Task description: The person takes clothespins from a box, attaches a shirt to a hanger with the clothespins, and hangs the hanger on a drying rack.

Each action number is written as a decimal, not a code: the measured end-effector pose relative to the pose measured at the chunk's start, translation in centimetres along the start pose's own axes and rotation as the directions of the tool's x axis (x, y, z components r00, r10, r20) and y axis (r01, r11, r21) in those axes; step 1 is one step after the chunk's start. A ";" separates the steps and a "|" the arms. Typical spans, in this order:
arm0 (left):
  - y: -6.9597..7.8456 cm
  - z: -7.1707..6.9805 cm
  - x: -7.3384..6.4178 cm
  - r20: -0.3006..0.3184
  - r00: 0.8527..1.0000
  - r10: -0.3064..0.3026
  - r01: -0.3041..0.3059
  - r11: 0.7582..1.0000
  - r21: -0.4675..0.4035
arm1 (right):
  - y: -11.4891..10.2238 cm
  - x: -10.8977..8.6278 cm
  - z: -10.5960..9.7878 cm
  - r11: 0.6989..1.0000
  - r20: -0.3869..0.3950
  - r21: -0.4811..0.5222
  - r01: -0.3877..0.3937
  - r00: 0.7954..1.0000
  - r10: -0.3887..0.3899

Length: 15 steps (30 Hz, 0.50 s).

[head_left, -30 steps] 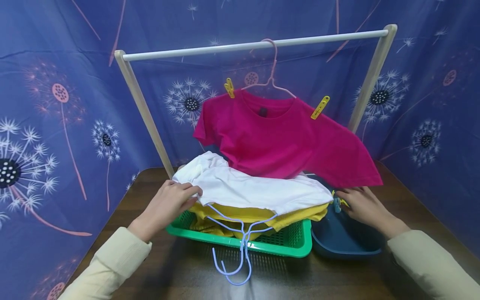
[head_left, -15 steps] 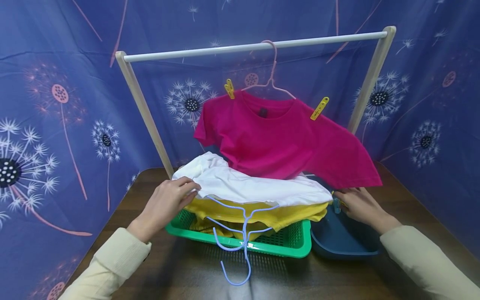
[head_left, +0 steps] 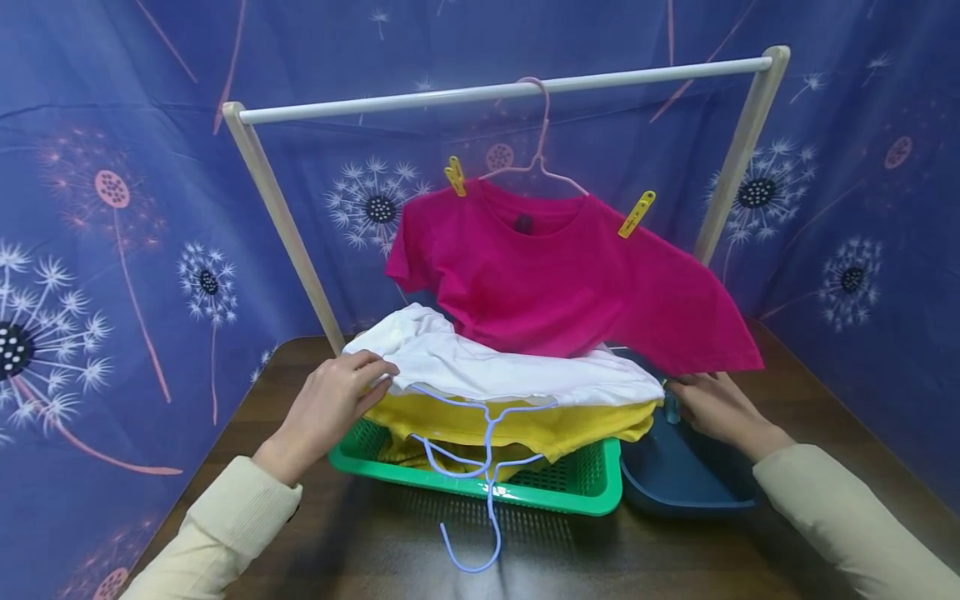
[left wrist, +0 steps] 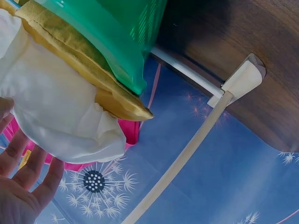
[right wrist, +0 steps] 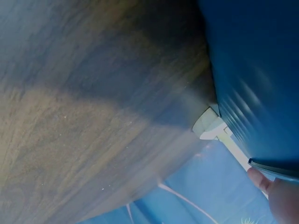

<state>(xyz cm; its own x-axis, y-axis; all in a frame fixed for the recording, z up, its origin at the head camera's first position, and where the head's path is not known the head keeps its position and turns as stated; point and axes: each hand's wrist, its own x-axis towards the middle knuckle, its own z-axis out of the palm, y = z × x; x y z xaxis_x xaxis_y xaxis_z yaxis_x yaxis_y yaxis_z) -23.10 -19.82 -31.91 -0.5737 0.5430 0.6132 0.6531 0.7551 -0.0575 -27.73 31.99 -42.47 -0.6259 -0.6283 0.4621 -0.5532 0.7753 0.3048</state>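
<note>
A folded white shirt (head_left: 495,371) lies over a yellow shirt (head_left: 480,418) on the green basket (head_left: 420,473). Blue hangers stick out of both collars, one hook higher than the other: the upper hanger (head_left: 487,429) and the lower hanger (head_left: 491,500). My left hand (head_left: 322,408) pinches the white shirt's left end between thumb and fingers; its other fingers are spread in the left wrist view. My right hand (head_left: 723,412) is at the white shirt's right end, over the dark blue bin (head_left: 682,475) and beside a blue clothespin (head_left: 671,408). Its fingertips are mostly hidden.
Behind the basket, a pink shirt (head_left: 555,275) hangs on a pink hanger (head_left: 542,133) from the rack's white bar (head_left: 420,100). A yellow clothespin (head_left: 454,177) and another yellow clothespin (head_left: 637,214) grip its shoulders. The brown table (head_left: 360,542) lies beneath.
The upper blue hanger and its hook have risen away from the lower one as the white shirt's front edge shifted back. The right hand has drawn slightly left; the left hand has barely moved.
</note>
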 end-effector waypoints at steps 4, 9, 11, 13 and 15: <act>0.0 0.0 0.0 -0.011 1.000 -0.008 0.008 1.000 0.007 | 0.0 -0.1 0.2 1.000 -0.015 0.000 0.003 1.000 -0.003; 0.0 0.0 0.0 -0.019 1.000 -0.024 0.024 1.000 0.011 | -0.2 -0.3 0.1 1.000 0.018 0.001 -0.023 1.000 0.023; 0.0 0.1 0.0 -0.025 0.999 -0.025 0.026 1.000 0.011 | -0.3 -0.3 0.1 1.000 0.027 0.002 -0.028 0.999 0.028; 0.0 0.1 0.0 -0.030 0.999 -0.026 0.026 1.000 0.013 | -0.3 -0.3 0.1 1.000 0.020 0.003 -0.020 1.000 0.020; 0.0 0.2 0.0 -0.031 0.999 -0.026 0.027 0.999 0.017 | -0.4 -0.3 0.2 1.000 0.001 0.004 -0.004 1.000 0.004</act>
<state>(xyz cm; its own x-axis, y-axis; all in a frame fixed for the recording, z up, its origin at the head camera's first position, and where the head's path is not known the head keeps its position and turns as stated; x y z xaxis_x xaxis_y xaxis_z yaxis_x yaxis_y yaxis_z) -23.17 -19.77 -32.05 -0.5750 0.5110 0.6389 0.6291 0.7754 -0.0540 -27.40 31.84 -42.89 -0.6288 -0.6251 0.4625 -0.5525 0.7777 0.2999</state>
